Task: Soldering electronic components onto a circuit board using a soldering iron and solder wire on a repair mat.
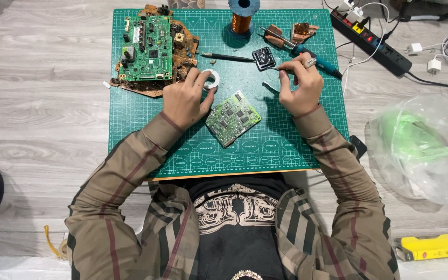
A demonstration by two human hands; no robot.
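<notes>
My left hand point(185, 98) rests on the green cutting mat point(286, 140) with its fingers around a small white ring-shaped spool point(213, 79). A small green circuit board point(233, 118) lies tilted just to its right. My right hand point(299, 85) pinches a thin metal tool whose tip points left at a small black square part point(263, 57). A blue-handled soldering iron point(307, 54) lies just behind that hand. A dark pencil-like tool point(232, 57) lies between the spool and the black part.
A stack of green and brown circuit boards point(151, 49) fills the mat's far left. A copper wire spool point(242, 21) stands at the back. A black power strip point(372, 41) with chargers lies right, a clear plastic bag point(421, 145) nearer, a yellow box point(431, 247) at the bottom right.
</notes>
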